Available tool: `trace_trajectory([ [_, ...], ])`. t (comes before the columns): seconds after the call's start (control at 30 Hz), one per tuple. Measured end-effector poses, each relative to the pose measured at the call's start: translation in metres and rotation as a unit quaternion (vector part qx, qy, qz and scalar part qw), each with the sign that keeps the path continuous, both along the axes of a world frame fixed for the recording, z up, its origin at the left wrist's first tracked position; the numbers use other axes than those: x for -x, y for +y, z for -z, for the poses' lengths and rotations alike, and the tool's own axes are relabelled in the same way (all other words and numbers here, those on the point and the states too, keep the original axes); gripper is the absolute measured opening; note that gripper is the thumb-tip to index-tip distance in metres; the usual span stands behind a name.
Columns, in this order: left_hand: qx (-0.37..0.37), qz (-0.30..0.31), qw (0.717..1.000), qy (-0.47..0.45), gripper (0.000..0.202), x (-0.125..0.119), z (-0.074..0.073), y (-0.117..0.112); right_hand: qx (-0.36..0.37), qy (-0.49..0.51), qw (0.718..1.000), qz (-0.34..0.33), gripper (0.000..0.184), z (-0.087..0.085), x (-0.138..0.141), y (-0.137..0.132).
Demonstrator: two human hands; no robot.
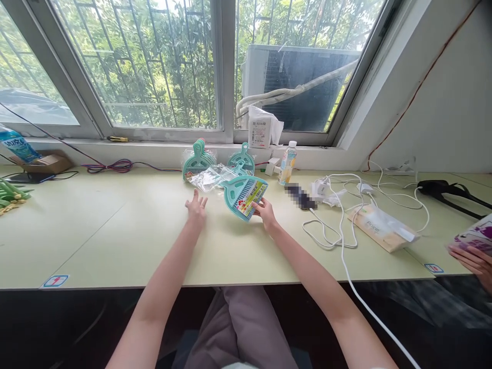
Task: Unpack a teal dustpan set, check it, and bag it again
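My right hand (264,214) grips the lower right edge of a turquoise mini dustpan (233,201), which has a brush and a colourful label facing me. The dustpan is tilted above the table, and a clear plastic bag (209,178) is bunched around its handle end. To its left, my left hand (197,207) has its fingers spread and holds nothing. Behind are more wrapped turquoise dustpans: a stack (199,161) at the left and another group (244,158) at the right, partly hidden by the one in my hand.
A drink bottle (287,164), a blurred-out phone (301,197), white cables (342,225) and a tissue pack (382,225) are on the right. At the far right, another person's hand (472,261) holds a purple-and-white packet. A tissue box (260,130) and a yellow-handled tool (117,139) lie along the sill.
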State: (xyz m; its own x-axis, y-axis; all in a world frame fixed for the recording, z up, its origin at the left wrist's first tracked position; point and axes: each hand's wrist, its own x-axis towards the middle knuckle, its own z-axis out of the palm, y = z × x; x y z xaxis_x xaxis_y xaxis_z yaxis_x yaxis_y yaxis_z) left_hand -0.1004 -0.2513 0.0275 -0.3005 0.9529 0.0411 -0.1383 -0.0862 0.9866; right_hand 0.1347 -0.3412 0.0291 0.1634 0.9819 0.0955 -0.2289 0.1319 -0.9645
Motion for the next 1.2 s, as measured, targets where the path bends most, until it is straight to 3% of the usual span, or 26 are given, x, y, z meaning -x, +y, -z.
trace_trajectory([
  [0.1, 0.017, 0.039, 0.987, -0.154, 0.05, -0.001, -0.002, -0.001, 0.001, 0.0, 1.0, -0.006, 0.029, 0.002, 0.0, 0.002],
  [0.23, -0.014, 0.153, 0.963, -0.219, 0.05, -0.006, -0.006, -0.005, -0.01, -0.003, 1.0, -0.029, 0.031, 0.003, 0.001, 0.002],
  [0.37, -0.027, 0.188, 0.958, -0.215, 0.036, -0.009, -0.008, -0.008, -0.009, -0.003, 0.999, -0.047, 0.031, 0.003, 0.004, 0.0],
  [0.5, -0.099, 0.254, 0.941, -0.199, 0.05, -0.012, -0.011, -0.014, 0.023, 0.057, 0.998, -0.023, 0.027, 0.007, 0.003, 0.001],
  [0.63, -0.091, 0.347, 0.918, -0.171, 0.056, -0.018, -0.012, -0.02, 0.028, 0.107, 0.994, 0.014, 0.022, 0.011, -0.004, 0.007],
  [1.0, -0.029, 0.395, 0.91, -0.126, 0.062, -0.017, -0.004, -0.017, 0.004, 0.078, 0.996, -0.042, 0.027, 0.003, 0.002, 0.002],
  [1.2, -0.012, 0.399, 0.91, -0.115, 0.062, -0.024, -0.001, -0.017, 0.0, 0.062, 0.998, -0.008, 0.029, 0.004, -0.002, 0.007],
])
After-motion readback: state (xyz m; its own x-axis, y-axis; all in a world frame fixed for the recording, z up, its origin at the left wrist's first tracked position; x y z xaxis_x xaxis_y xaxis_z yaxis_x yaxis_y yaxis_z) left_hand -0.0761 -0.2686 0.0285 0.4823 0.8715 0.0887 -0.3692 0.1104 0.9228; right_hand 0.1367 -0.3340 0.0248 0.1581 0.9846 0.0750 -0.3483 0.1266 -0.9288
